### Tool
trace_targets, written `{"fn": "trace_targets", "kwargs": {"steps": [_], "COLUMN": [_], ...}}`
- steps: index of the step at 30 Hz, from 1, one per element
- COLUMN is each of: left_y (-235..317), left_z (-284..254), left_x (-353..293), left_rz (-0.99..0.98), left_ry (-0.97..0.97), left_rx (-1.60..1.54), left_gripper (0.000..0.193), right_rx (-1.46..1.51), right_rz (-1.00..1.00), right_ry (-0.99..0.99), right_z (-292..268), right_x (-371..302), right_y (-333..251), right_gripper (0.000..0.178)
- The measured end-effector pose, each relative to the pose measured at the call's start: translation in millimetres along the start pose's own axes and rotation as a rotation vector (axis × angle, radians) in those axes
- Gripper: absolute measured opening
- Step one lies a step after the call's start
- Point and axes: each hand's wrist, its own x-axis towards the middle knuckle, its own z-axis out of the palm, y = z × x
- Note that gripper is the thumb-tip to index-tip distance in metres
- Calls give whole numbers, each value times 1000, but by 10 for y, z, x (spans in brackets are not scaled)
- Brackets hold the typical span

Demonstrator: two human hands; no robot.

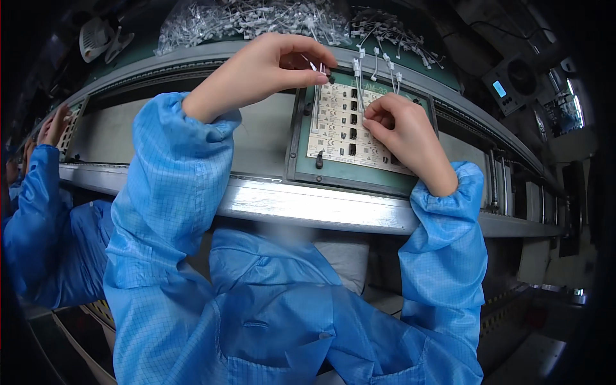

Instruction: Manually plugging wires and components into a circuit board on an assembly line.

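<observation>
A pale panel of circuit boards [333, 119], with black parts in a column and printed marks, lies in a dark-framed green fixture [366, 178]. Over its far left corner is my left hand [273, 67], thumb and forefinger closed around a thin wire lead with a white connector; its curled fingers partly hide the lead. My right hand [404, 128] rests over the panel's right side, fingertips pinched at the board surface by the lower end of a white wire [360, 93]. Several white connectors [388, 61] on wires stand along the panel's far edge.
A heap of white-ended wire leads [256, 22] in clear plastic lies beyond the rail, with more loose leads [398, 32] beside it. A metal rail [314, 204] runs along the near side. At far left, a co-worker's hand [56, 125] is over another board.
</observation>
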Motion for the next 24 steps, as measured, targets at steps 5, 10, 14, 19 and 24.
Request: {"fn": "trace_targets", "kwargs": {"steps": [5,10,14,19,24], "left_y": [11,-13,-90,97,21], "left_z": [-118,-92,-96,44,104], "left_x": [-66,-99,9,-117,-153], "left_rz": [213,341,921,653,487], "left_ry": [30,70,156,167,43], "left_rx": [373,522,557,597,655], "left_gripper": [24,23,13,11,9], "right_rx": [22,62,85,33,86], "right_rz": [54,124,152,165,184], "right_ry": [-76,-79,-74,-81,-82], "right_z": [-3,-10,14,4,9], "right_x": [24,3,2,-4,-10], "right_y": [38,-6,-15,10,36], "right_gripper": [14,13,13,13,14]}}
